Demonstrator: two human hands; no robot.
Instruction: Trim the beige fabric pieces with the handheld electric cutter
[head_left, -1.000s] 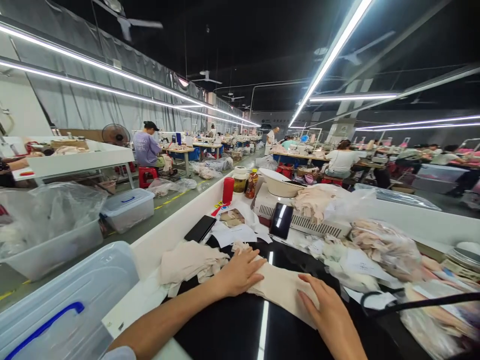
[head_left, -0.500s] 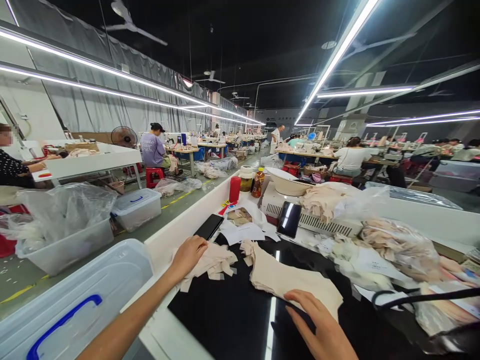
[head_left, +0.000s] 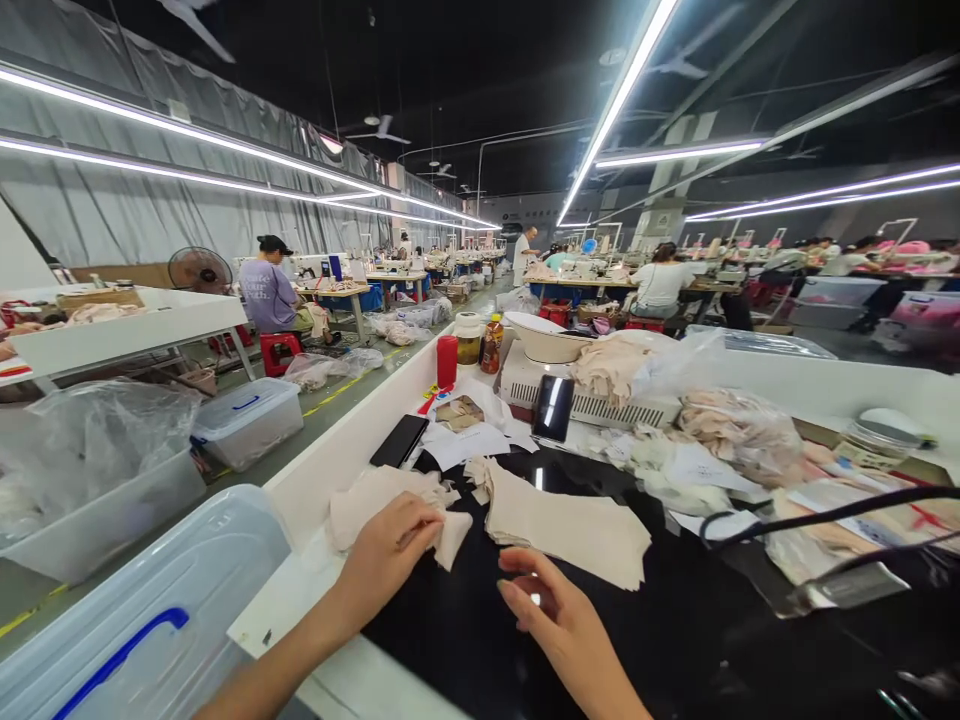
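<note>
My left hand (head_left: 391, 552) pinches a small cream fabric piece (head_left: 454, 538), whose free corner hangs over the black tabletop (head_left: 442, 630). Behind that hand lies a loose pile of cream fabric pieces (head_left: 360, 500). To the right, a neat stack of longer cream fabric pieces (head_left: 562, 520) rests on the tabletop. My right hand (head_left: 551, 615) hovers near the front edge of this stack, with curled fingers apart from the thumb and nothing between them.
A black phone (head_left: 399, 440) lies behind the loose pile; another dark phone (head_left: 553, 408) leans on a white box. Paper sheets (head_left: 465, 445), a red bottle (head_left: 446, 362) and bagged fabric (head_left: 739, 430) surround the work area. A lidded plastic bin (head_left: 142, 580) stands at left.
My left hand has come off the loose pile toward me and right, now with a fabric piece in it. My right hand has moved left along the stack. The view has turned right.
</note>
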